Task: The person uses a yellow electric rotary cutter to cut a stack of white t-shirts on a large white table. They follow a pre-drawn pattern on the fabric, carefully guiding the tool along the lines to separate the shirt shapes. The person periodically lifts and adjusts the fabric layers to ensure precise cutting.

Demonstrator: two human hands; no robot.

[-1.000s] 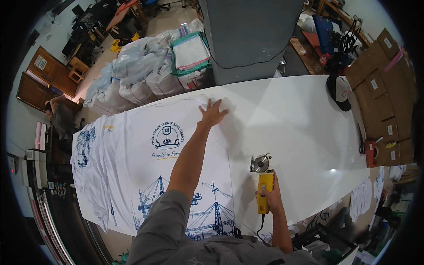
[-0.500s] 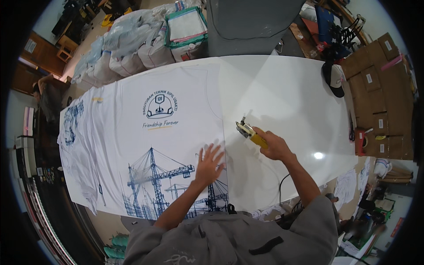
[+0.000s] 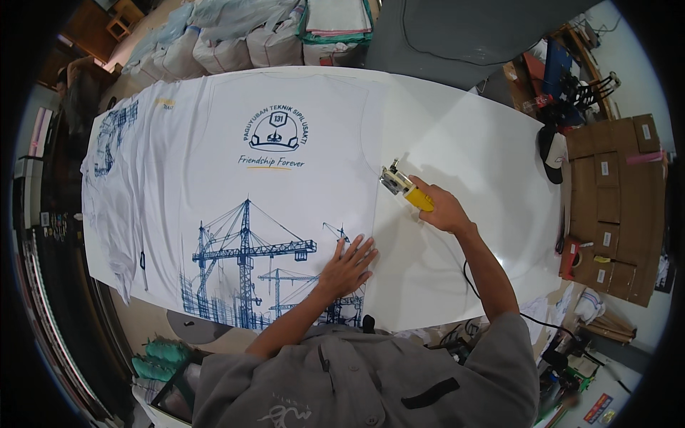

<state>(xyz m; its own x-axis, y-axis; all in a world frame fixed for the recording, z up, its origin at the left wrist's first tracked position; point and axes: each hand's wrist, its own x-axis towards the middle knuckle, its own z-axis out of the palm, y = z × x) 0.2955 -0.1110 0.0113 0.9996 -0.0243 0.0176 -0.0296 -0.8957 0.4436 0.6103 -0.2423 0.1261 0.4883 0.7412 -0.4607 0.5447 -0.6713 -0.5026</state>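
Observation:
A white fabric panel (image 3: 214, 178) with blue crane drawings and a round helmet emblem lies spread on the white table. My left hand (image 3: 347, 267) rests on its lower right part, over the crane print, fingers spread. In my right hand (image 3: 446, 211) is a small electric fabric cutter (image 3: 418, 199) with a yellow handle and a metal head. Its head meets the panel's right edge, just below the inward curve. Whether the blade touches cloth is too small to tell. The cutter's black cord (image 3: 467, 278) trails beneath my right forearm.
Bunched white printed fabric (image 3: 118, 200) covers the table's left end. At the right end lie a black-and-white cap (image 3: 551, 155) and brown cardboard (image 3: 619, 207). Stuffed sacks (image 3: 217, 53) and a large grey object (image 3: 457, 43) border the far side. A person (image 3: 82, 89) is at the far left.
My right hand has brought the cutter leftward to the panel's edge. My left hand has settled flatter on the fabric. The whole view has shifted a little.

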